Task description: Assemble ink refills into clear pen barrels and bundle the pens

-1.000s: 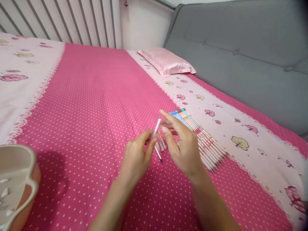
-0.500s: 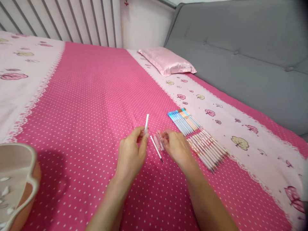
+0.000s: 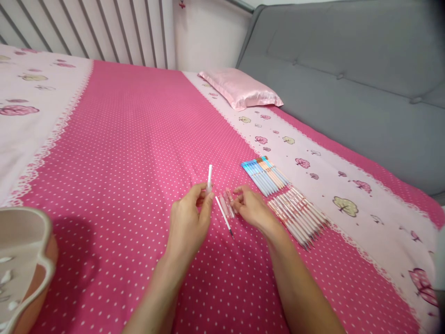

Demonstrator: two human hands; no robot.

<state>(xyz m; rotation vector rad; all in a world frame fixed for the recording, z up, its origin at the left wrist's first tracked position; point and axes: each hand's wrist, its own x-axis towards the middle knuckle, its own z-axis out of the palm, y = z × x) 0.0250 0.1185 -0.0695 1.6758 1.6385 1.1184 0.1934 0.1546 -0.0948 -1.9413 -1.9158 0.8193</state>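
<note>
Our left hand (image 3: pixel 189 213) pinches a white tube (image 3: pixel 210 173), near upright | our right hand (image 3: pixel 251 206) has dropped to the pink pieces (image 3: pixel 224 204) (grip unclear to us), splitting our work | dark-tipped stick (image 3: pixel 223 214) lies beside those on the bedspread (image 3: pixel 139 162)

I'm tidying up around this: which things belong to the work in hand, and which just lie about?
Apparently in use: white tube in left hand; dark-tipped stick; pink pieces by right hand; pen rows.

Just lying about: pillow; perhaps the beige container.
</note>
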